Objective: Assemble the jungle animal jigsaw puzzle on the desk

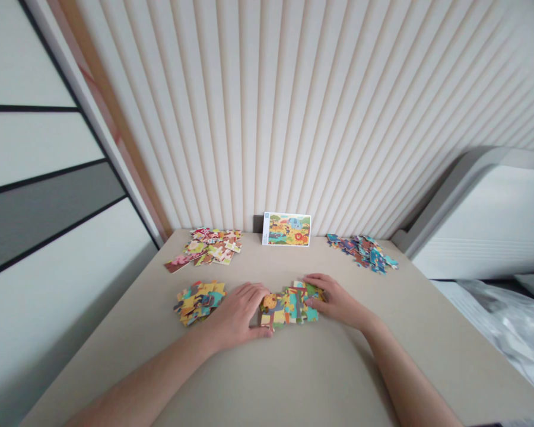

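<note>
- Use the desk (289, 367) as flat backing.
- Leave the rear-left pile (216, 244) and rear-right pile (362, 249) well apart.
- Match colours to the upright animal picture card (289, 230).
- Support the partly assembled jigsaw (290, 306) flat on the desk, between left hand (242, 305) and right hand (333, 296).
- Steady the left end lightly: left thumb parted from fingers, impossible to tell whether pinching.
- Likewise at the right end, right thumb and fingers apart, grip unclear.
- Align tabs before pressing.

Bench (293, 379), lower frame: puzzle pieces (289, 305), lower centre; near pile (196, 303), left of them; card (287, 229), behind, between left rear pile (216, 246) and right rear pile (367, 252).
</note>
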`<control>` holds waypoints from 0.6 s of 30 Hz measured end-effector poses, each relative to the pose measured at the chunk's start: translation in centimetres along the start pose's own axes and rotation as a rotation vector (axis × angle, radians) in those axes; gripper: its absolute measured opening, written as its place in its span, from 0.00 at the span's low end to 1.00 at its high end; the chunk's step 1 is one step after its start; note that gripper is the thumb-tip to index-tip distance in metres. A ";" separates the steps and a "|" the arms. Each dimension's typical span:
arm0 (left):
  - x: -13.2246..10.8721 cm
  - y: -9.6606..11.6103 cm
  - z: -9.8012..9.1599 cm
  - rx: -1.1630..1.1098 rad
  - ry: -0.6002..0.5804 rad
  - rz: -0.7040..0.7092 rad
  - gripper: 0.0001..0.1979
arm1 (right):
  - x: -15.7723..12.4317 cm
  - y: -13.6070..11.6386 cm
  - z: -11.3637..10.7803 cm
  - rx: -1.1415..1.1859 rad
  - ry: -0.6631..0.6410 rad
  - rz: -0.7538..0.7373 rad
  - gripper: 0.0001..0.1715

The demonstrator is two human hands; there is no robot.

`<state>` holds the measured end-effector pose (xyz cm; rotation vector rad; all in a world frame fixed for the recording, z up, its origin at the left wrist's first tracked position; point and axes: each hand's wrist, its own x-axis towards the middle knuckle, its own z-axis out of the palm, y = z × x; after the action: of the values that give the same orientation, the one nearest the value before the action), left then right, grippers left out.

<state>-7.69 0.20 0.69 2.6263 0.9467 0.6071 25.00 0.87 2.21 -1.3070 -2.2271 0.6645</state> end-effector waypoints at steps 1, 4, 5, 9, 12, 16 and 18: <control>0.0 0.0 0.0 -0.003 -0.001 0.002 0.37 | 0.0 0.1 0.1 -0.009 -0.005 0.002 0.32; 0.0 -0.1 0.1 -0.001 0.005 0.015 0.39 | 0.0 0.2 0.2 -0.014 -0.012 0.016 0.31; 0.0 -0.1 0.0 -0.001 0.005 0.023 0.40 | 0.0 0.2 0.2 -0.013 -0.009 0.019 0.30; 0.1 0.1 -0.4 -0.005 -0.016 0.062 0.40 | 0.2 0.0 0.3 -0.003 0.000 0.018 0.27; 0.1 0.2 -0.7 0.012 -0.031 0.093 0.40 | 0.2 -0.1 0.3 0.000 0.012 0.032 0.24; 0.1 0.2 -0.6 0.035 -0.058 0.098 0.39 | 0.2 0.0 0.2 0.012 0.040 0.040 0.18; 0.0 0.1 -0.4 0.042 -0.072 0.091 0.38 | 0.1 0.0 0.0 0.017 0.048 0.046 0.16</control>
<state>-7.82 0.16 1.14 2.7208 0.8315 0.5152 24.92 0.97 2.21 -1.3555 -2.1547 0.6611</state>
